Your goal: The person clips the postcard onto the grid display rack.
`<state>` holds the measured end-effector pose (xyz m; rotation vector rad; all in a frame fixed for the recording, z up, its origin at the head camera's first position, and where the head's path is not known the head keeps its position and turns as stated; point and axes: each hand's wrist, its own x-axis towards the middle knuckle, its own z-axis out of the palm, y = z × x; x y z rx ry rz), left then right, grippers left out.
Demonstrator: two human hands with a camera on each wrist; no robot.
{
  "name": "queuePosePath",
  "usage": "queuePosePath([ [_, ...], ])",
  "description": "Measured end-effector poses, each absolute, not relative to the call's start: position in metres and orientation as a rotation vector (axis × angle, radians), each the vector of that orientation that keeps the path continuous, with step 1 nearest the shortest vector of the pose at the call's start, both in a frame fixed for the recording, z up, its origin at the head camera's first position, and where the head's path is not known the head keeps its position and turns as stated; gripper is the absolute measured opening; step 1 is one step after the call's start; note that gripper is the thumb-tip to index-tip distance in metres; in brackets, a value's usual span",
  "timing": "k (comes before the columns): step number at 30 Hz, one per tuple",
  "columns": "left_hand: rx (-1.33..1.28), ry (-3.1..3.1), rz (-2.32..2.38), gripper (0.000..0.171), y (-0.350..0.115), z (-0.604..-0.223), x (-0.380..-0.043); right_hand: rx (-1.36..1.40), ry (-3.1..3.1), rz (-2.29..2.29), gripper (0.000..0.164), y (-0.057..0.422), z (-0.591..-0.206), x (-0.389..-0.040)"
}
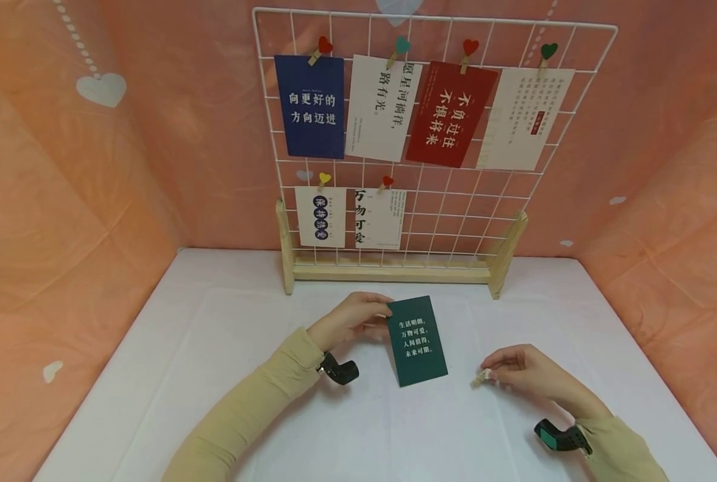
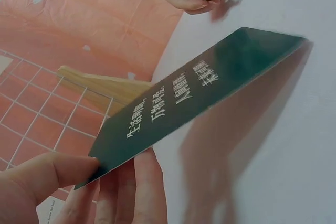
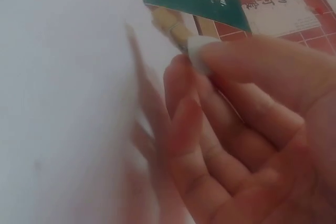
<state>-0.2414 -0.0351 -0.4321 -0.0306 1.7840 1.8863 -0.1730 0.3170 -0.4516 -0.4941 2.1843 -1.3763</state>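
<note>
My left hand pinches a dark green card with white Chinese writing by its upper left corner. In the left wrist view the thumb lies on the printed face of the green card and the other fingers are behind it. The card is tilted above the table. To the right, my right hand holds a small wooden clothespin between thumb and fingers. The clothespin has a whitish piece at its thumb end, partly covered in the right wrist view. Card and clothespin are apart.
A white wire grid rack on a wooden stand stands at the back. Several cards hang on it by heart-topped clothespins, among them a blue card and a red card. A white cloth covers the table; orange fabric surrounds it.
</note>
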Motion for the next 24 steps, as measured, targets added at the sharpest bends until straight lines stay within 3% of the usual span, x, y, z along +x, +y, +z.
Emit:
queuePosePath([
  [24,-0.044,1.802,1.963,0.029,-0.041,-0.424,-0.251,-0.408,2.350,-1.441,0.036,0.295,-0.426,-0.204],
])
